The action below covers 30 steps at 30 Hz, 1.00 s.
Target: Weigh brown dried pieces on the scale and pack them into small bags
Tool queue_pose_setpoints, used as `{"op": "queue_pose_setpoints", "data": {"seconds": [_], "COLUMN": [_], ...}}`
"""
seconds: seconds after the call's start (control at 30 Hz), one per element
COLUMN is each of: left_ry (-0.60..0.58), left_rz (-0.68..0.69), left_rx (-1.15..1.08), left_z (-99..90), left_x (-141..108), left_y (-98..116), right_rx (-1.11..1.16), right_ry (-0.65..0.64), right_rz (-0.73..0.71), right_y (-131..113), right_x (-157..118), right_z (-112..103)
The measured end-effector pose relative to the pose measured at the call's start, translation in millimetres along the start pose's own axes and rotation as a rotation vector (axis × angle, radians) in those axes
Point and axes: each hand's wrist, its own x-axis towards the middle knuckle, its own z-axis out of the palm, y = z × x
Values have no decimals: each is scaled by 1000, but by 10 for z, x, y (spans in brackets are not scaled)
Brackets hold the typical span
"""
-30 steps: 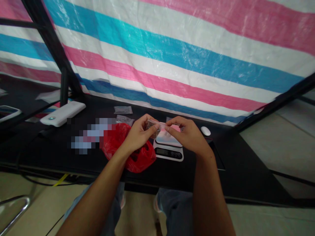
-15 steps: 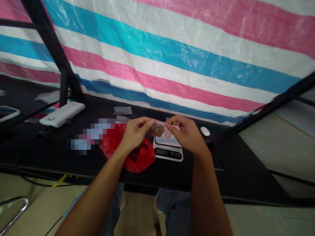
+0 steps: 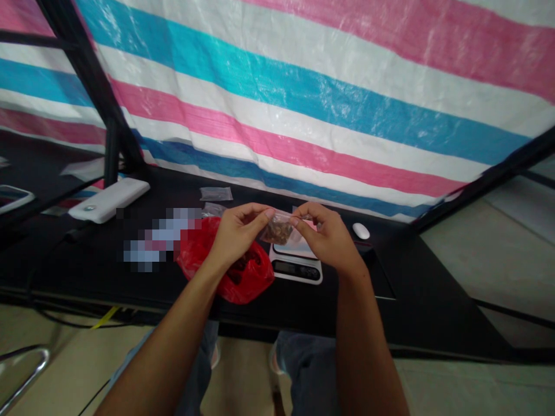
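Between both hands hangs a small clear zip bag (image 3: 278, 230) with brownish bits inside. My left hand (image 3: 243, 231) pinches its upper left corner between thumb and fingers. At the top right corner, my right hand (image 3: 318, 234) grips the same bag the same way. Below and behind the bag is a white digital kitchen scale (image 3: 297, 270), its platform partly covered by my right hand. A red plastic bag (image 3: 247, 287) lies open under my left wrist, with dark pieces in it that I cannot identify.
Flat clear bags (image 3: 215, 193) lie at the back of the black table (image 3: 173, 294). A white mouse (image 3: 361, 231) is to the right, a white power bank (image 3: 110, 200) to the left, near a blurred-out patch. A striped plastic sheet (image 3: 277, 110) hangs behind the table.
The bag's brownish contents now sit lower and more spread out, and its top edge looks narrower between my fingers. Both hands stay almost in place.
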Motion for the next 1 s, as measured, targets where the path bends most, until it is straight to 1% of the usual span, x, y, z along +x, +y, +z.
{"op": "queue_pose_setpoints", "data": {"seconds": [0.1, 0.2, 0.33, 0.43, 0.6, 0.73, 0.87, 1.0], "left_ry": [-7, -16, 1, -7, -92, -142, -108, -37], "left_rz": [19, 36, 48, 35, -4, -24, 13, 66], "left_rx": [40, 67, 59, 40, -16, -37, 35, 148], "left_z": [-16, -16, 2, 11, 22, 32, -26, -140], "left_x": [8, 12, 14, 12, 6, -8, -7, 31], "left_y": [-8, -22, -38, -29, 9, 32, 72, 115], "right_rx": [1, -5, -3, 0, 25, 66, 89, 129], "right_ry": [24, 36, 47, 65, 77, 84, 99, 98], "right_rz": [24, 20, 13, 9, -19, -22, -65, -26], "right_y": [1, -16, -46, -54, -54, -44, -27, -12], "right_x": [-14, -5, 30, 43, 34, 32, 52, 82], "right_z": [6, 57, 131, 149, 161, 230, 282, 263]}}
